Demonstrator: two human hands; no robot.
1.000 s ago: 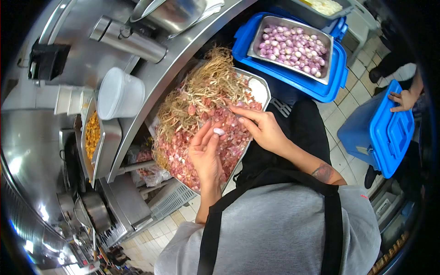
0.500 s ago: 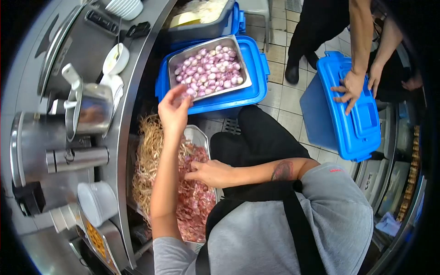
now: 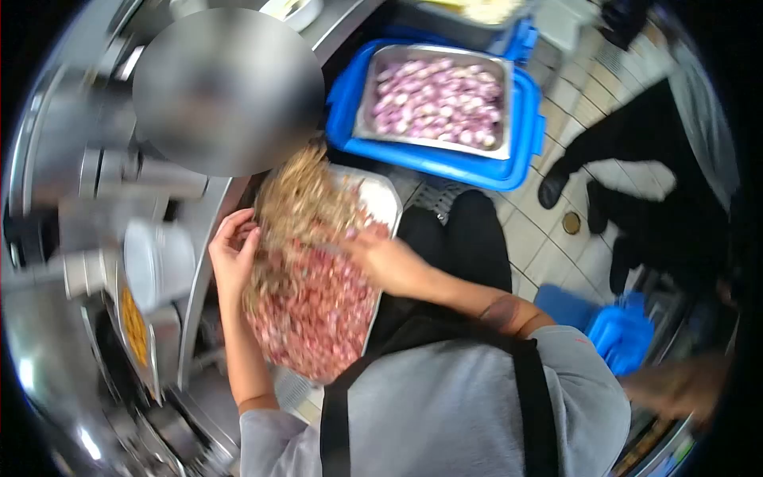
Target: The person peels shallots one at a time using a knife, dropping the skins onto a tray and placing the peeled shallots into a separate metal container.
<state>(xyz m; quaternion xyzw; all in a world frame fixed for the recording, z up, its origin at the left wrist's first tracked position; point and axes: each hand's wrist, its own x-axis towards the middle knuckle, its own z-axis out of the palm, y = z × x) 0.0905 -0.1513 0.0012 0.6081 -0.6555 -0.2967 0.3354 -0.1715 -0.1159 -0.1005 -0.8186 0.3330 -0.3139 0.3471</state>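
Observation:
My left hand (image 3: 235,246) is at the left edge of the heap of dry, stringy roots and skins (image 3: 298,199), with its fingers loosely curled, a gap to the thumb and nothing visible in it. My right hand (image 3: 385,261) is closed over the pile of reddish shallots (image 3: 314,318), its fingertips blurred around something small that I cannot make out. Roots and shallots lie in a pale tray (image 3: 383,199) beside my knees. Beyond it, a metal pan (image 3: 505,119) of peeled purple-white shallots (image 3: 437,103) rests on a blue lid (image 3: 520,167).
A large round metal object (image 3: 226,91), blurred, covers part of the steel counter (image 3: 208,230) at the upper left. A white tub (image 3: 159,266) stands on the counter. Another person's dark-clothed legs (image 3: 628,135) are at the right, near a blue container (image 3: 620,338).
My left hand has moved from the peeled-shallot pan to the roots. The view has shifted. The round metal object has appeared, and the other person's hands have left the blue container's lid.

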